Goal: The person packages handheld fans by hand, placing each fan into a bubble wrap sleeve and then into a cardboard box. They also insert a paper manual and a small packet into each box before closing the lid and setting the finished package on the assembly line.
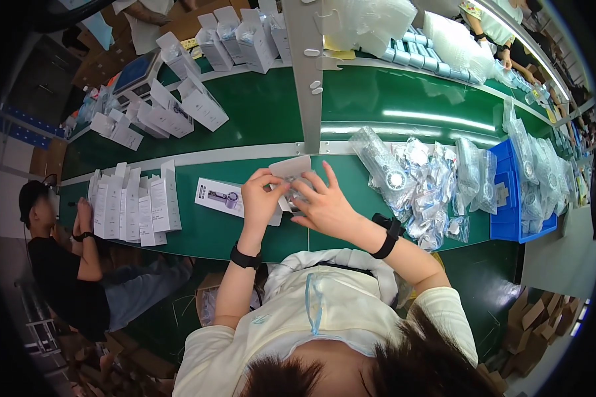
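In front of my body is an upright white carton [291, 167] with its top flap raised. My left hand [261, 198] pinches the carton's left edge between thumb and bent fingers. From the right, my right hand [325, 206] grips around the carton's top, with its thumb low and its outer fingers spread upward. The fingers cover most of the opening, and I cannot make out what is inside. Beside my left hand lies a white printed box [218, 196] showing a purple handheld device; its right end is partly behind that hand.
Several white cartons [136, 205] stand at the left, with open ones behind the rail. To the right are a pile of small clear packets [420, 185], bubble-wrapped items [377, 159] and a blue bin [503, 178]. A metal post [306, 79] rises ahead. A co-worker [66, 264] sits at left.
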A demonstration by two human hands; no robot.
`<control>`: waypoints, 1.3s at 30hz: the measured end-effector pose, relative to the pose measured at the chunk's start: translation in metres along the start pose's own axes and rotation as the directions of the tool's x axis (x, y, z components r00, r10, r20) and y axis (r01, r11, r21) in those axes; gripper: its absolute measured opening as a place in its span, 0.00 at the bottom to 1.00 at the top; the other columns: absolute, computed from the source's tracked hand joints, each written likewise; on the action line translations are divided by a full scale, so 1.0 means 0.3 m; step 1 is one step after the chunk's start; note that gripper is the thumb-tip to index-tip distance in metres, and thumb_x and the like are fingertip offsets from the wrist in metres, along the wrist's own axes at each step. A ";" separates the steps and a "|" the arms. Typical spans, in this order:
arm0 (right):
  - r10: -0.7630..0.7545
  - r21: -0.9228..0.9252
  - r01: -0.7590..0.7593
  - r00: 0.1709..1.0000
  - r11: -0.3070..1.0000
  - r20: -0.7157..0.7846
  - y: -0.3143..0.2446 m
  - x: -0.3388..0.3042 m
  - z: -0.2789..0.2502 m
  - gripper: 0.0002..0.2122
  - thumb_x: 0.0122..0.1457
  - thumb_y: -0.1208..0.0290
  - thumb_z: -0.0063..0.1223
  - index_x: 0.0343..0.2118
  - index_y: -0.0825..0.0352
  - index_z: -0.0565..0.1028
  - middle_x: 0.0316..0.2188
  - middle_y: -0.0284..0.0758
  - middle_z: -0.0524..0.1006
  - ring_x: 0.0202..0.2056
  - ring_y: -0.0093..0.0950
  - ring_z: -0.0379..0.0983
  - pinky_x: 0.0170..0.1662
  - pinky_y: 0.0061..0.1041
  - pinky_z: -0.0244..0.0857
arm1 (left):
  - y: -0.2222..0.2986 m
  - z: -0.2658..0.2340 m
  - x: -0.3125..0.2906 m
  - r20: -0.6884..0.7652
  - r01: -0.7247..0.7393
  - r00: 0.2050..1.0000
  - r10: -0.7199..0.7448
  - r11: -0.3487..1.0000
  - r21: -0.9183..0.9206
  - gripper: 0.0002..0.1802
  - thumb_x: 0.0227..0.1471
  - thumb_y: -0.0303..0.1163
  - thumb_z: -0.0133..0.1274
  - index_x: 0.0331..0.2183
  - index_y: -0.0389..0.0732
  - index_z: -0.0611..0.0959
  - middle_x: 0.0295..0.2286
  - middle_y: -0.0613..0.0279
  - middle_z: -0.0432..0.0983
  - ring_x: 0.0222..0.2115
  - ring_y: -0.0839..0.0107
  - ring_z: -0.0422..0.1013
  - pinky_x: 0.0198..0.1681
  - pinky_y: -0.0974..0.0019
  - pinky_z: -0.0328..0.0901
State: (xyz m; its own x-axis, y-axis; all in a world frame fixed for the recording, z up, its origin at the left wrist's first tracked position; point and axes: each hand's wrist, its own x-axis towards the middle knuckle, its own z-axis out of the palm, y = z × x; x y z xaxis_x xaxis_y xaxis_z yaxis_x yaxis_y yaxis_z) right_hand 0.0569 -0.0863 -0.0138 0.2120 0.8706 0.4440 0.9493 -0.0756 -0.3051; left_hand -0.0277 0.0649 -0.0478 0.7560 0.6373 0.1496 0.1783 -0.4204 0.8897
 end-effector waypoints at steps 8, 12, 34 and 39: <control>-0.116 0.046 0.118 0.993 0.992 -0.037 0.084 -0.061 -0.004 0.13 0.39 0.66 0.58 0.32 0.59 0.74 0.35 0.27 0.69 0.50 0.33 0.56 0.54 0.54 0.36 | 0.007 0.016 -0.030 -0.104 0.002 0.995 -0.005 1.000 -0.023 0.06 0.31 0.23 0.59 0.19 0.34 0.78 0.24 0.63 0.71 0.15 0.76 0.61 0.18 0.74 0.56; 0.052 -0.123 0.012 0.864 0.992 0.501 -0.010 -0.023 -0.030 0.15 0.39 0.67 0.58 0.34 0.59 0.74 0.37 0.26 0.69 0.51 0.33 0.56 0.55 0.55 0.33 | 0.017 0.008 -0.039 -0.046 0.005 0.999 -0.002 0.999 0.049 0.08 0.34 0.22 0.58 0.24 0.34 0.77 0.26 0.63 0.69 0.22 0.77 0.64 0.22 0.77 0.59; 0.661 0.691 -0.348 0.708 0.634 -0.249 0.419 0.506 0.596 0.44 0.36 0.67 0.63 0.55 0.67 0.47 0.52 0.44 0.54 0.54 0.36 0.51 0.55 0.30 0.46 | -0.142 -0.439 -0.131 0.445 0.035 0.884 -0.144 0.969 0.244 0.42 0.23 0.32 0.64 0.46 0.39 0.66 0.41 0.56 0.65 0.43 0.60 0.62 0.48 0.58 0.55; 0.654 0.729 -0.290 0.704 0.620 -0.277 0.302 0.352 0.552 0.40 0.46 0.63 0.56 0.57 0.66 0.43 0.55 0.42 0.51 0.56 0.34 0.49 0.55 0.31 0.45 | -0.155 -0.366 -0.137 0.571 0.393 0.788 -0.228 0.901 -0.183 0.36 0.27 0.30 0.63 0.43 0.33 0.69 0.39 0.58 0.69 0.42 0.65 0.65 0.44 0.65 0.59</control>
State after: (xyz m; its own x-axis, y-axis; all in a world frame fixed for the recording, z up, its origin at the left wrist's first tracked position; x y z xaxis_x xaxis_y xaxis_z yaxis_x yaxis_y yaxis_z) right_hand 0.1267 0.0793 -0.1341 0.8345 0.4289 0.3459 0.3579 0.0554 -0.9321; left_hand -0.1363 0.1293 -0.0479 0.9154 0.2291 -0.3311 0.3424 -0.0102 0.9395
